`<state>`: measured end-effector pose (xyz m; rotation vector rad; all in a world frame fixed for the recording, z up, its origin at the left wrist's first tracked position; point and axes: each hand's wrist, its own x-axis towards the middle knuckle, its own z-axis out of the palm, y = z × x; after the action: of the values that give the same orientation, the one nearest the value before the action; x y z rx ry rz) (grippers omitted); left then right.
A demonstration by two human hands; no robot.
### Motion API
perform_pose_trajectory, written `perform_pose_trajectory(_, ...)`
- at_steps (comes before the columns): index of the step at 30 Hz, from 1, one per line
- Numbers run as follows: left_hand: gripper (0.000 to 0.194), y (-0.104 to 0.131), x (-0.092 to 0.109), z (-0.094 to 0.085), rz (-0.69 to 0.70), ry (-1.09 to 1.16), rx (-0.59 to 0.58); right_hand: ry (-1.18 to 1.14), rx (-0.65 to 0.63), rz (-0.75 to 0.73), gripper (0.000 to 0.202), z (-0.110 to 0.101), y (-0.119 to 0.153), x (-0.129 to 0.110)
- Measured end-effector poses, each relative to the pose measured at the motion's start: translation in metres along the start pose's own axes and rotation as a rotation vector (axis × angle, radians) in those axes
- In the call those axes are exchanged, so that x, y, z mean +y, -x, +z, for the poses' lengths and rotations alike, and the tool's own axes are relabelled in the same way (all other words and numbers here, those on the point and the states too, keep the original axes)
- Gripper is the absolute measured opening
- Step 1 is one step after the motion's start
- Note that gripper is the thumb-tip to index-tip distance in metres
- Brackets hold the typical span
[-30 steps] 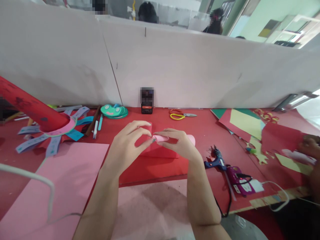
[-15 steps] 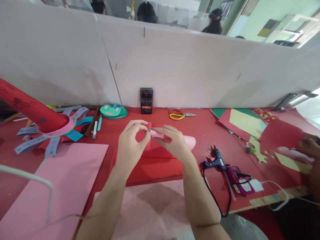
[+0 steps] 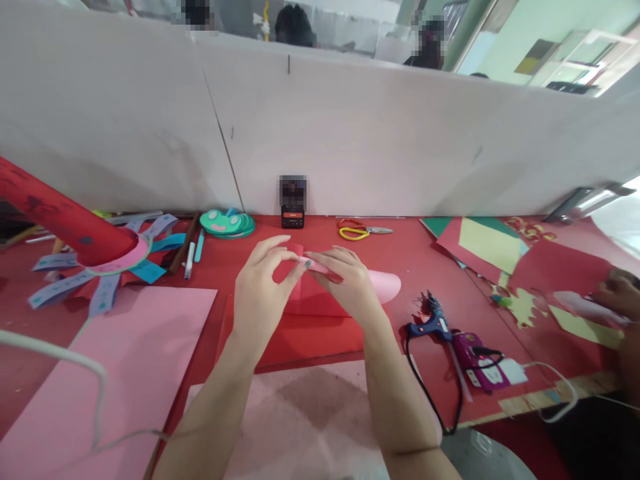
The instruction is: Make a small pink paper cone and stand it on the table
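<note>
Pink paper (image 3: 384, 285), curled into a roll at its right end, is held between both hands over the middle of the table. My left hand (image 3: 263, 277) pinches its left end between thumb and fingertips. On the near side of the fold, my right hand (image 3: 345, 277) presses its fingers around the paper. Beneath the hands lie red paper sheets (image 3: 310, 339), one of them folded. The fingers hide much of the pink piece.
Scissors (image 3: 356, 231) and a phone (image 3: 293, 217) are by the white partition (image 3: 350, 133). A glue gun (image 3: 431, 323) and purple power strip (image 3: 480, 360) lie right. Another person's hand (image 3: 617, 290) holds red paper at far right. A red cone (image 3: 75, 227) leans in from the left.
My fingers have shifted slightly along the pink paper, and its curled end reaches a little further right. At far right, the other person's red paper and a yellow cutout have moved.
</note>
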<state>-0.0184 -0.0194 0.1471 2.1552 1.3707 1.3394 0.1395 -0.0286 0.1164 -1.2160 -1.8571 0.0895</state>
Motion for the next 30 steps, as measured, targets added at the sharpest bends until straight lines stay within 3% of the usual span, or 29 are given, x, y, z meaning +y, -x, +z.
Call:
perform_pose_trajectory(4, 0.006, 0.001, -0.001, 0.004, -0.049, 0.095, -0.010, -0.011, 0.004, -0.011, 0.023, 0.001, 0.001, 0.001)
perform_pose_trajectory(9, 0.007, 0.003, -0.002, 0.009, -0.213, 0.361, -0.047, -0.027, 0.014, -0.016, 0.023, 0.001, 0.001, 0.000)
perform_pose_trajectory(15, 0.014, 0.003, -0.003, 0.009, -0.294, 0.396, -0.012, -0.027, -0.014, 0.073, 0.024, -0.001, 0.001, -0.005)
perform_pose_trajectory(19, 0.016, 0.001, -0.004, 0.006, -0.260, 0.342, -0.042, -0.049, -0.030, 0.157, 0.031, -0.003, 0.001, -0.007)
perform_pose_trajectory(23, 0.024, -0.001, -0.006, 0.001, -0.175, 0.250, -0.180, -0.056, -0.045, 0.178, 0.034, -0.004, 0.002, -0.006)
perform_pose_trajectory(26, 0.014, -0.002, -0.006, -0.001, -0.108, 0.216, -0.275, -0.050, -0.070, 0.178, 0.031, -0.005, 0.003, -0.006)
perform_pose_trajectory(30, 0.008, -0.002, -0.006, -0.001, -0.096, 0.158, -0.264, -0.068, -0.113, 0.159, 0.030, -0.006, 0.002, -0.007)
